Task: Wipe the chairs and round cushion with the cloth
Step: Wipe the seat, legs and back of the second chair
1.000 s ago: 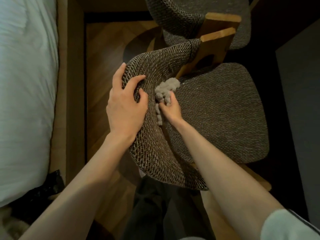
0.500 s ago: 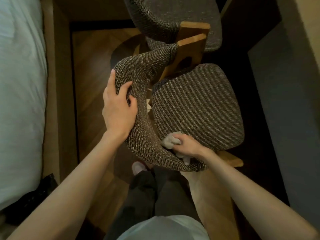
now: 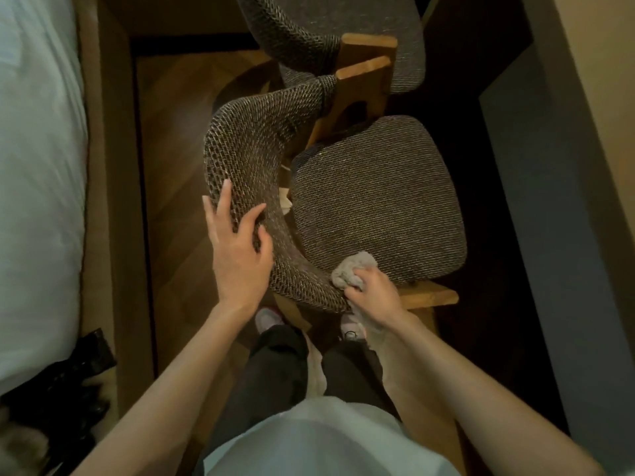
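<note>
Right hand (image 3: 374,293): fingers curled round the cloth (image 3: 350,271), which is bunched into a grey wad and pressed down on the chair (image 3: 429,214).

Cloth sits at the near-left corner of the seat (image 3: 378,201), right where the seat edge meets the near end of the backrest (image 3: 247,142). The wad pokes out past the knuckles onto the weave. A pale strip hangs under the wrist; probably the cloth's tail, but it's too blurred to be sure.

Left hand (image 3: 240,249): on the backrest's outer rim, palm down. Index finger lies straight along the edge, the other fingers and the thumb bend over the top of the weave. Reads as a loose hold on the backrest.

Backrest curves round the left side of the seat. A wood frame (image 3: 429,295) shows under the seat's near edge, just beside the right hand.

Second chair (image 3: 343,29) stands at the far edge of the view, same weave, its wooden post touching or nearly touching the first chair's post.

Bed (image 3: 34,166) runs down the left side, floor (image 3: 178,149) between it and the chairs. Dark bag (image 3: 68,389) lies at the bed's near corner. Wall (image 3: 549,235) on the right.

Shoes (image 3: 268,319) are below the backrest's near end, one each side of the frame leg.
</note>
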A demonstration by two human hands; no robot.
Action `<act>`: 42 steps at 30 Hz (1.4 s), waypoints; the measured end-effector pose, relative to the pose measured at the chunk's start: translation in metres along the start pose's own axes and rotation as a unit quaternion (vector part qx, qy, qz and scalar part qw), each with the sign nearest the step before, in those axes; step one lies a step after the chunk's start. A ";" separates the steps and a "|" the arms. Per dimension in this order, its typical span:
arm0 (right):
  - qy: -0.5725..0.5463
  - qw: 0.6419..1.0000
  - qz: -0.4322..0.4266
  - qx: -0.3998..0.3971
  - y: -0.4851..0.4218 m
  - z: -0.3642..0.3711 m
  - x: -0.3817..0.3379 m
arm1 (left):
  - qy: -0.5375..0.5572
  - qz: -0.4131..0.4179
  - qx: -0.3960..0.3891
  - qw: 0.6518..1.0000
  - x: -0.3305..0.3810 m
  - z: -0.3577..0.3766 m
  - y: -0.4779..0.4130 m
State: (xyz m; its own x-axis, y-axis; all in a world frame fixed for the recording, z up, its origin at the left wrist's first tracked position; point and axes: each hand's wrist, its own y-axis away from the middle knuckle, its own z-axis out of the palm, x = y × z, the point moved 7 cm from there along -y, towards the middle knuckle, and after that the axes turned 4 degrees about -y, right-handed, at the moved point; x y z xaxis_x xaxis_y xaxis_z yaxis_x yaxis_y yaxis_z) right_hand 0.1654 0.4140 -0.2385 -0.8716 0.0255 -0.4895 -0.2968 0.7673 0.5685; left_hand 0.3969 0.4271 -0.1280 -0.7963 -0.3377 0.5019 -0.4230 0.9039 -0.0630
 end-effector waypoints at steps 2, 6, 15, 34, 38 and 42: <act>-0.024 1.000 -0.009 0.006 -0.004 0.001 -0.009 | -0.076 0.009 -0.011 0.997 0.000 0.002 0.010; -0.149 0.986 -0.072 0.030 -0.004 0.009 -0.045 | -0.194 0.062 -0.027 0.979 0.018 0.012 0.031; 0.146 0.987 -0.049 -0.041 0.012 -0.059 0.084 | -0.371 0.089 -0.257 0.888 0.064 0.098 0.090; 0.149 0.975 0.023 -0.161 -0.025 -0.090 0.150 | -0.266 0.071 -0.345 0.897 0.084 0.174 0.122; 0.047 0.995 0.008 -0.088 -0.011 -0.087 0.138 | -0.239 0.062 -0.360 0.900 0.083 0.178 0.122; -0.021 0.993 -0.101 -0.052 0.022 -0.067 0.092 | -0.244 0.090 -0.378 0.888 0.086 0.176 0.124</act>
State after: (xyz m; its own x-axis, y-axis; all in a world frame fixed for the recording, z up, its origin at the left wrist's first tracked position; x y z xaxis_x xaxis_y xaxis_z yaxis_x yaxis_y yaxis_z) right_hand 0.0524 0.3909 -0.2268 -0.7742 -0.0939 -0.6260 -0.5047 0.6885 0.5208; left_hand 0.2000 0.4643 -0.2443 -0.9923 -0.0763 0.0972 -0.0049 0.8105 0.5857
